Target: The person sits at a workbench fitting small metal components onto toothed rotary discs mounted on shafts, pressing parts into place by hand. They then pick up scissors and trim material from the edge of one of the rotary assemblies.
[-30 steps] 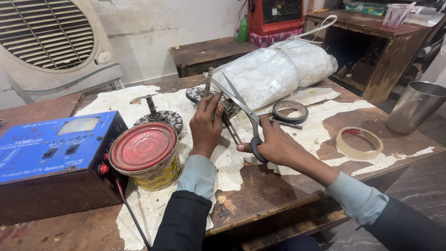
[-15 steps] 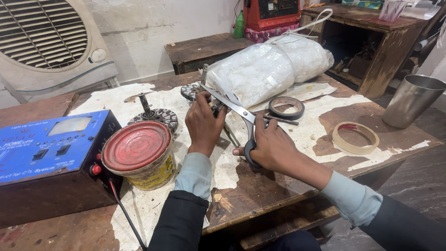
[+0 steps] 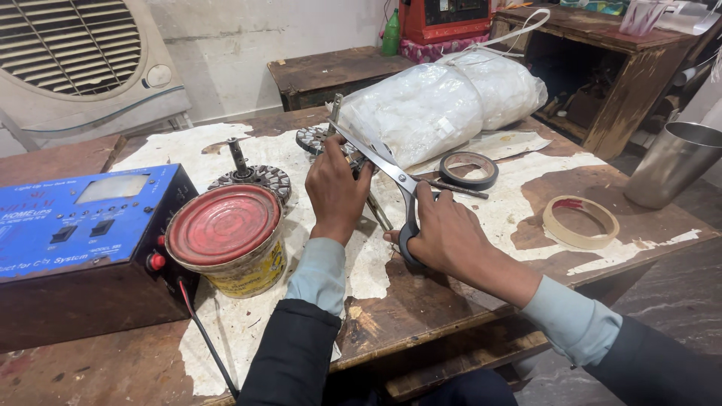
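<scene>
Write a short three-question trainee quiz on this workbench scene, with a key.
1. Which hand holds the scissors?
2. True or false: the round tin beside the blue box has a red lid.
3. Which tape roll lies nearer the white plastic bundle: A) the black roll B) the tan roll?

Key: 1. The right hand; the left hand rests by the blades. 2. True. 3. A.

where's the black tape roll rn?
Head view, right of centre: the black tape roll lies flat on the table, just in front of the white plastic bundle, beyond the right hand.
</scene>
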